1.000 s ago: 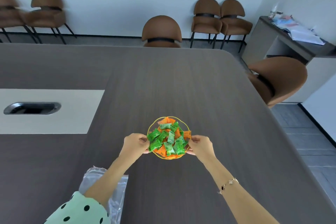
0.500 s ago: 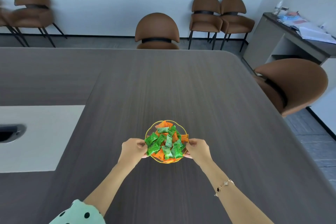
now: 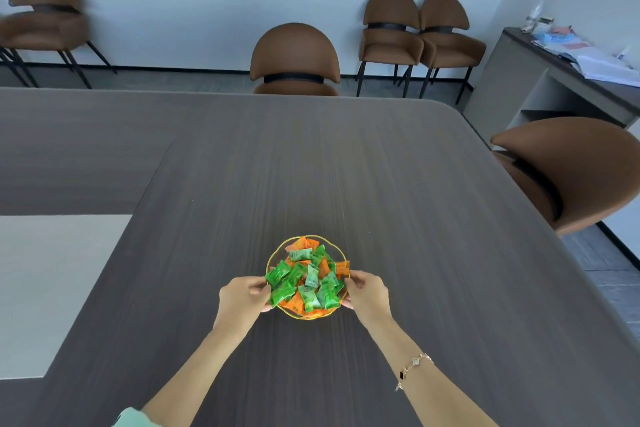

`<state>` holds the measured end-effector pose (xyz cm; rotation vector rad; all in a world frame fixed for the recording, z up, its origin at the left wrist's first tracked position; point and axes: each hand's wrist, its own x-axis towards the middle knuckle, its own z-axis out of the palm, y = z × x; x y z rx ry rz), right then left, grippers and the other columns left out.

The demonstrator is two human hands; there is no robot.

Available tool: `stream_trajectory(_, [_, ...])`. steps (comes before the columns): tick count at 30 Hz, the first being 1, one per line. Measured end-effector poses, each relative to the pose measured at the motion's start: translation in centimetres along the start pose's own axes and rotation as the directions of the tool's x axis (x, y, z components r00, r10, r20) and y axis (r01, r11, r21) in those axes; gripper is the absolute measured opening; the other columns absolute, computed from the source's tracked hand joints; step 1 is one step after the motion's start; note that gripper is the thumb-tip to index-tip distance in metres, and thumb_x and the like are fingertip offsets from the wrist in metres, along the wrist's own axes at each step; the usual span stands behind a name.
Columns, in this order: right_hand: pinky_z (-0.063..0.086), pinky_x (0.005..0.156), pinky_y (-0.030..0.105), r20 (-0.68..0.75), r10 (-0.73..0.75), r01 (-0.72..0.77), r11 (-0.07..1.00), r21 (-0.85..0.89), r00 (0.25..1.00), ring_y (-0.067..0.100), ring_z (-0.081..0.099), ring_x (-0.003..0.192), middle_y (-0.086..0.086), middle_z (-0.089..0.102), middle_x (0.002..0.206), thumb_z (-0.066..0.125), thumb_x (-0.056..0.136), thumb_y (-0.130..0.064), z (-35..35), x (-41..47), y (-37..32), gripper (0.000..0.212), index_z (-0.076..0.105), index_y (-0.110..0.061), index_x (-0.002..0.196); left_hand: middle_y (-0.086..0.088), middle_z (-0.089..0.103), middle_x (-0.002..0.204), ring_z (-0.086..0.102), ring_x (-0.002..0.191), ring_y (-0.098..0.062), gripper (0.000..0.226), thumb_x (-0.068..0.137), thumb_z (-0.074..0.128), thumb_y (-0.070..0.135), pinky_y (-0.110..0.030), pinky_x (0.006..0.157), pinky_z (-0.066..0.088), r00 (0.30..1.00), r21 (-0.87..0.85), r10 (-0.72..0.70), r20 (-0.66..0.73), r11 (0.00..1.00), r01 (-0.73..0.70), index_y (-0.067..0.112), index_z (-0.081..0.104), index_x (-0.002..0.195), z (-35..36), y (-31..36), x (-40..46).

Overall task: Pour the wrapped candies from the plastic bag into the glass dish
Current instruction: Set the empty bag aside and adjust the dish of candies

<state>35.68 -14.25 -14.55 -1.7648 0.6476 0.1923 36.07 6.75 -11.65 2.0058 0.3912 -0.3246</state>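
A round glass dish (image 3: 273, 254) with a yellow rim sits on the dark wooden table (image 3: 346, 166), heaped with green and orange wrapped candies (image 3: 306, 279). My left hand (image 3: 244, 296) pinches the dish's left edge. On the opposite side, my right hand (image 3: 369, 293) grips the right edge, a bracelet on that wrist. The plastic bag is out of view.
A pale inset panel (image 3: 52, 288) lies in the table at the left. Brown chairs stand at the far edge (image 3: 294, 59), at the right side (image 3: 571, 170) and along the wall (image 3: 415, 31). A grey sideboard (image 3: 540, 80) with papers is at the far right.
The view has shifted right and forward, so the plastic bag and the panel's cable slot have left the frame. Both hands keep hold of the dish.
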Motion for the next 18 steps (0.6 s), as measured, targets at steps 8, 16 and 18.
stream_trajectory(8, [0.062, 0.071, 0.026, -0.014, 0.017, -0.017, 1.000, 0.008, 1.000, 0.025, 0.072, 0.090, 0.014, 0.073, 0.102, 0.048, 0.097, -0.005, -0.1, 0.7, 0.2, 0.026, 0.072, -0.007, 0.107, 0.016, 0.068, 0.050, 0.066, 0.044, 0.004, 0.024, 0.094, 0.058, 0.009, 0.002, 0.046, 0.046, 1.000, -0.062, -0.023, -0.003, 0.998, 0.022, 0.019, 0.075, 0.081, 0.6, -0.5, 0.5])
stream_trajectory(16, [0.062, 0.080, 0.033, 0.020, 0.042, -0.042, 0.999, 0.007, 0.999, 0.023, 0.072, 0.092, 0.012, 0.072, 0.106, 0.052, 0.096, -0.010, -0.6, 0.3, -0.1, 0.022, 0.067, -0.005, 0.111, -0.004, 0.076, 0.074, 0.077, 0.077, -0.024, 0.023, 0.093, 0.056, 0.008, -0.014, 0.070, 0.057, 0.999, 0.013, 0.007, 0.032, 1.000, -0.007, 0.021, 0.074, 0.086, 0.2, 0.1, -0.2])
stream_trajectory(18, [0.061, 0.081, 0.032, 0.033, 0.062, -0.062, 0.998, 0.002, 0.998, 0.020, 0.071, 0.085, 0.013, 0.071, 0.105, 0.053, 0.095, -0.009, -0.8, -0.5, -0.1, 0.021, 0.064, -0.004, 0.112, -0.008, 0.074, 0.087, 0.074, 0.079, -0.026, 0.030, 0.092, 0.061, 0.009, -0.032, 0.085, 0.060, 0.999, 0.002, 0.003, 0.049, 1.000, -0.003, 0.008, 0.066, 0.121, -0.3, -0.1, -0.5])
